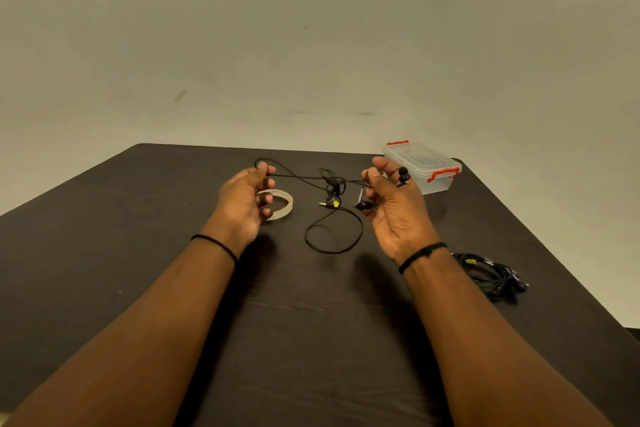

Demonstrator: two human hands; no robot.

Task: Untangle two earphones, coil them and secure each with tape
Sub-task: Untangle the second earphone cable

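On table [138, 270] | 2 earphones: 1 [332, 184] in both grips, 1 [491, 274] lying | 1 tape [282, 204]

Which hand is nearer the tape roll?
Left. The left hand overlaps the tape roll; the right hand is apart, across the earphone cable.

two earphones [333, 204] [491, 276], one tape roll [282, 204], one box [424, 166]
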